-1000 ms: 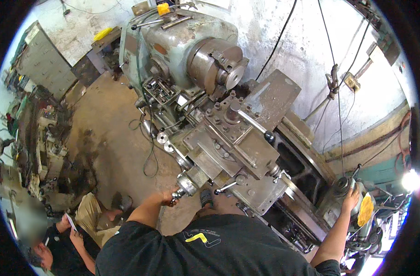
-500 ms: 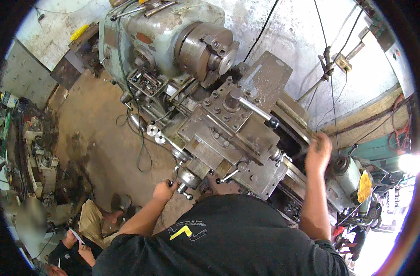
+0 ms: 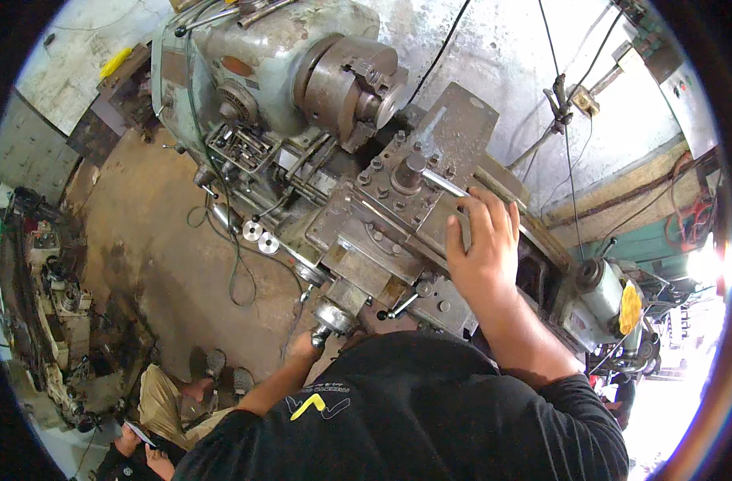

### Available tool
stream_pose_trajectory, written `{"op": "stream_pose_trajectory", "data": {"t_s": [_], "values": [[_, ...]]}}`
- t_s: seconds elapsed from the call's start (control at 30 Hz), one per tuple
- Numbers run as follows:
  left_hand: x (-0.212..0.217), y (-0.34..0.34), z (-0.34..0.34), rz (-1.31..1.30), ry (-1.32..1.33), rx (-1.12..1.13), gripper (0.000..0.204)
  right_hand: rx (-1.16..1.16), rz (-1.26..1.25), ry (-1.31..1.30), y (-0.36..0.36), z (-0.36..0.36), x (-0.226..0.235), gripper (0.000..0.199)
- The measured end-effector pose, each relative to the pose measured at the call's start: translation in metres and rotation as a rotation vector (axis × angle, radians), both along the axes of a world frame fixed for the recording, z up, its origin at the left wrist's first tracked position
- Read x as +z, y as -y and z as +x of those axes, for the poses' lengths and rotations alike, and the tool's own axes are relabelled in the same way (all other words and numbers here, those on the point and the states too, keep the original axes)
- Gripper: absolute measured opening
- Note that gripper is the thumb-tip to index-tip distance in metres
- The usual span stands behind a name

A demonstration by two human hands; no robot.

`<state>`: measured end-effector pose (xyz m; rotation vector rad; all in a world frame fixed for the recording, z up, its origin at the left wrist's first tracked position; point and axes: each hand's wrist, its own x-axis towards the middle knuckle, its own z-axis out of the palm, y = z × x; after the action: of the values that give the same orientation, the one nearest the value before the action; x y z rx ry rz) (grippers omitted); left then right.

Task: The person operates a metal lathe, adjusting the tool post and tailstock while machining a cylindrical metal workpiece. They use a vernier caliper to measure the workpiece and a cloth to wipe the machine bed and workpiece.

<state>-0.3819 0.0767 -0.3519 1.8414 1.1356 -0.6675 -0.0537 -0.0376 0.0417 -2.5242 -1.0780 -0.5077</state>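
Observation:
A large metal lathe fills the middle. My right hand (image 3: 488, 252) reaches over the carriage, fingers stretched and spread, at the outer end of the tool post lever (image 3: 444, 182). It covers the lever's dark knob; whether the palm presses on it is hidden. The lever runs from the round hub of the bolted tool post (image 3: 410, 172). Low on the near side, my left hand (image 3: 303, 348) is at the cross-slide handwheel (image 3: 334, 315), beside its ball-ended handle (image 3: 318, 338). Its fingers are hidden behind the wheel. A short round metal workpiece (image 3: 391, 104) sits in the chuck (image 3: 346, 84).
The tailstock (image 3: 600, 289) stands at the right, with a yellow cloth (image 3: 630, 308) on it. A cable (image 3: 236, 276) hangs along the lathe's front. Another person (image 3: 161, 401) sits at the lower left, holding a phone-like object (image 3: 140, 434). Machine parts line the left side.
My right hand has moved left and away from the bed's right side onto the tool post lever's end. My left hand has shifted lower around the handwheel. The view has shifted slightly.

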Motion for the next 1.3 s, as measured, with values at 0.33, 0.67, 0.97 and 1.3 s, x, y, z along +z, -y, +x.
{"op": "stream_pose_trajectory", "data": {"t_s": [0.33, 0.67, 0.97, 1.3], "values": [[0.005, -0.006, 0.0, -0.01, 0.01, -0.049, 0.036, 0.089, -0.014, -0.179, -0.113, 0.178, -0.021, 0.049], [0.009, -0.014, 0.002, -0.004, 0.031, -0.135, 0.033, -0.229, 0.107, -0.574, -0.052, 0.05, -0.066, 0.124], [-0.005, -0.017, -0.008, -0.061, 0.181, -0.092, 0.03, -0.04, -0.051, -0.446, -0.033, 0.039, -0.099, 0.099], [0.0, -0.018, -0.002, -0.073, 0.086, -0.13, 0.035, 0.267, -0.166, -0.471, -0.016, 0.106, -0.094, 0.077]]}}
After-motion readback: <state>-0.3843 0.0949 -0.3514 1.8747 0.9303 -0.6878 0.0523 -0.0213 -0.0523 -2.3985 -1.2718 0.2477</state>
